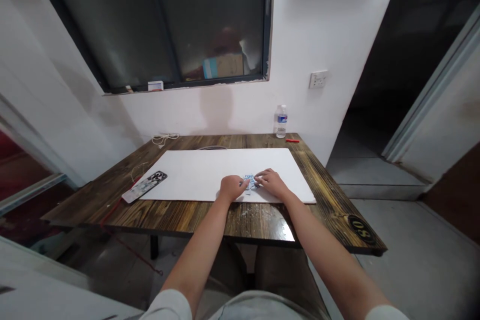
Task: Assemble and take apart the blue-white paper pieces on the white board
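A small cluster of thin blue-and-white pieces [250,180] lies near the front edge of a white board [210,170]; they are too small to name. My left hand [231,187] rests at the cluster's left side, its fingers curled in and the thumb reaching to the pieces. Whatever is inside those curled fingers is hidden. From the right, my right hand [272,182] lies low over the board with its fingers stretched out and slightly apart, the tips at the edge of the pieces.
The board lies on a dark wooden table [330,205]. A phone [146,186] overlaps its left edge, by a red cord [112,210]. Towards the wall are a white cable [165,137], a water bottle [281,122] and a red pen-like object [292,140].
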Tool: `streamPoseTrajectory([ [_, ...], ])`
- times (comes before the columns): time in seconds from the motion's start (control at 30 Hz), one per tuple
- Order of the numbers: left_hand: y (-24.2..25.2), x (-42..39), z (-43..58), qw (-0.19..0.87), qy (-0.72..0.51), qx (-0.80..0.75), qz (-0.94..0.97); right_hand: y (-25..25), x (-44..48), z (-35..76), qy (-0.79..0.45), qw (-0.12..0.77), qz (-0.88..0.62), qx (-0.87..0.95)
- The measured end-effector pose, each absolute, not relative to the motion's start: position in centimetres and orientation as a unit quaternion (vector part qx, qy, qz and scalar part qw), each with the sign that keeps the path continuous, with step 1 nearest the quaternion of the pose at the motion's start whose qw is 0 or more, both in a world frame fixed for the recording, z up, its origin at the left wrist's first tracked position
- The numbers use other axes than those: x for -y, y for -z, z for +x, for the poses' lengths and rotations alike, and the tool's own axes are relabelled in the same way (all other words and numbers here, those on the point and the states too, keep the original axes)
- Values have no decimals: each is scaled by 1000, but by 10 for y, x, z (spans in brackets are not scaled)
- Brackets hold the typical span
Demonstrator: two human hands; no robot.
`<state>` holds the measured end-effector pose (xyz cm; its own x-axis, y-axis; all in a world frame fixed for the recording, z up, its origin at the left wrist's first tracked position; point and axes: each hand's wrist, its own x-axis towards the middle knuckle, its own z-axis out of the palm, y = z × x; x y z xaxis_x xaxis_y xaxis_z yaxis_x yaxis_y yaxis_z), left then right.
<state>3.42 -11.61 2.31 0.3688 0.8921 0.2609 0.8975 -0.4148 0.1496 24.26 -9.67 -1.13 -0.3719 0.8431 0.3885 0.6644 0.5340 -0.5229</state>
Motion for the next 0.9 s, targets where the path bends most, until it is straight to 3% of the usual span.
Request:
streamPoseTrajectory([
  [0.57, -23, 110, 37, 39, 155, 508, -847, 3, 100, 241, -119, 297, -498, 806],
  [0.77, -27, 114, 29, -29, 135, 426, -894, 7, 100, 240, -124, 273, -466, 832],
  [0.9, -28, 110, 26, -45, 113, 475, -871, 4, 102, 242, -154, 259, -451, 840],
])
